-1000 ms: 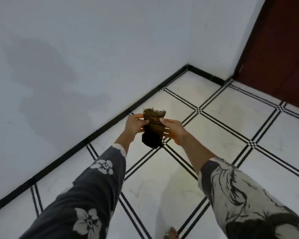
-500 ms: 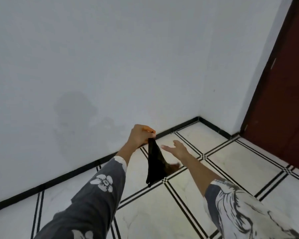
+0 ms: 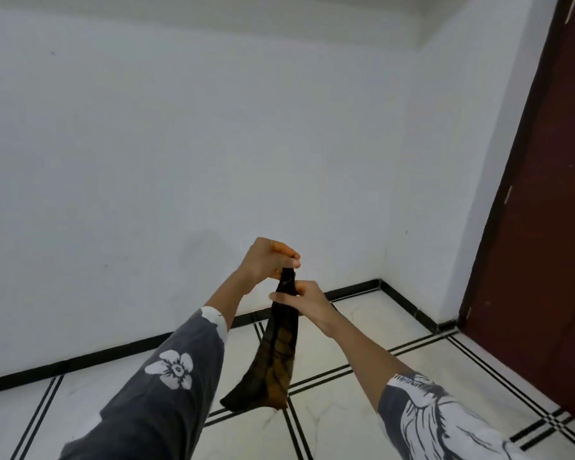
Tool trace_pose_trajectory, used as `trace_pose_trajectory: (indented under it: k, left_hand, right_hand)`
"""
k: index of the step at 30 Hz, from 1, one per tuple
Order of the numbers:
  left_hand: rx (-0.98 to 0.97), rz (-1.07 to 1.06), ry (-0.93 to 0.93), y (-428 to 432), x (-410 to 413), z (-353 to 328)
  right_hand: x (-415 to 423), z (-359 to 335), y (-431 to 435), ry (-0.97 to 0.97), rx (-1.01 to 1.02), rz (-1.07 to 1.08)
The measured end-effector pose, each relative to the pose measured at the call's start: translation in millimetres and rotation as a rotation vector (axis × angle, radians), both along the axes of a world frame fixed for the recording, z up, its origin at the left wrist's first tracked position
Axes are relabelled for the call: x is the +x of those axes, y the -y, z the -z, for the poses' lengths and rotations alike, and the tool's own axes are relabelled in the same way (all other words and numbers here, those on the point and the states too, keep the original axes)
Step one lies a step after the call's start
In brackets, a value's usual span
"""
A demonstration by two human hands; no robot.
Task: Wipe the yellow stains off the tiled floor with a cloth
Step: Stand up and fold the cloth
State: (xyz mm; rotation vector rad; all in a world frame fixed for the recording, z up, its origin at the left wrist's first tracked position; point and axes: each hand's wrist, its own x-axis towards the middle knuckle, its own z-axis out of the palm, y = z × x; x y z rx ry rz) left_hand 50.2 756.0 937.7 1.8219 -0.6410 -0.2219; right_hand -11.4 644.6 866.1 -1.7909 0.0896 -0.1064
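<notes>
A dark cloth [image 3: 273, 363] with yellow-brown staining near its lower edge hangs down in front of me, well above the white tiled floor [image 3: 356, 330]. My left hand [image 3: 268, 258] pinches its top corner between thumb and fingers. Just below, my right hand [image 3: 304, 302] is closed around the cloth's upper part. No yellow stain shows on the floor tiles in view.
A white wall [image 3: 180, 144] with a black skirting strip [image 3: 80, 361] fills most of the view and meets a second wall at a corner. A dark red door [image 3: 551, 227] stands at the right. Black double lines cross the tiles.
The view has tilted further up toward the wall. The cloth, bunched in both hands a second ago, now hangs long from my left hand, and my right hand has closed on it again.
</notes>
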Motion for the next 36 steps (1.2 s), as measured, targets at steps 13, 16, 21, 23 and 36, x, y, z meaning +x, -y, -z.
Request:
trace_pose_trajectory:
  k: [13, 16, 21, 23, 36]
  left_hand:
    - [-0.068, -0.14, -0.12, 55, -61, -33]
    - [0.297, 0.043, -0.182, 52, -72, -7]
    - [0.237, -0.047, -0.074, 44, -73, 13]
    - [0.139, -0.086, -0.082, 35, -71, 11]
    - [0.213, 0.077, -0.272, -13, -60, -9]
  right_hand:
    - [-60, -47, 87, 0.111, 0.216, 0.129]
    - [-58, -64, 92, 0.093, 0.319, 0.196]
    - [-59, -76, 91, -0.022, 0.384, 0.185]
    - [-59, -76, 94, -0.039, 0.371, 0.183]
    - [-60, -70, 81, -0.107, 0.16, 0.131]
